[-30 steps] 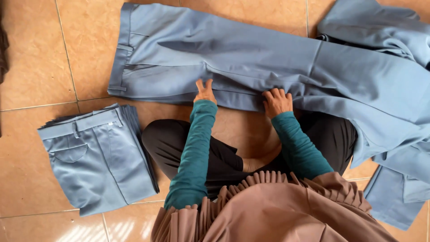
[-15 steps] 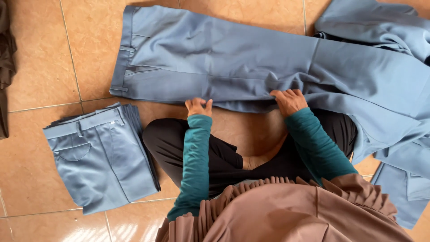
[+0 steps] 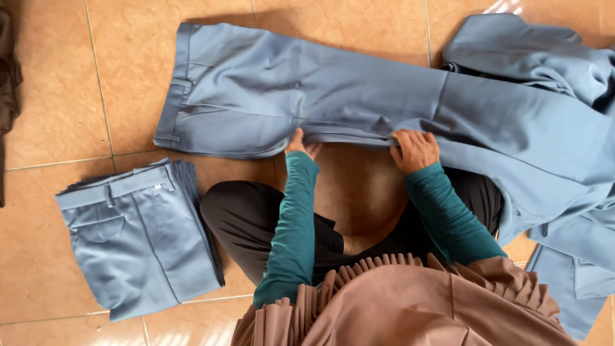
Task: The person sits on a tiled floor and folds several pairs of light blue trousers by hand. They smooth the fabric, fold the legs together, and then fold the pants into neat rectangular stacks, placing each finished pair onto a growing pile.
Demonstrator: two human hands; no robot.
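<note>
A pair of grey-blue trousers (image 3: 307, 96) lies flat on the tiled floor in front of me, waistband to the left. My left hand (image 3: 301, 143) pinches the near edge of the trousers around the seat. My right hand (image 3: 415, 148) grips the same near edge further right, fingers curled over the cloth. Both sleeves are teal.
A stack of folded grey-blue trousers (image 3: 138, 237) lies at my left knee. A heap of loose blue garments (image 3: 564, 128) spreads to the right. Dark cloth (image 3: 8, 83) shows at the left edge. The floor is brown tile (image 3: 57, 96).
Both hands have slid from on top of the trousers toward me to the near edge and closed on it.
</note>
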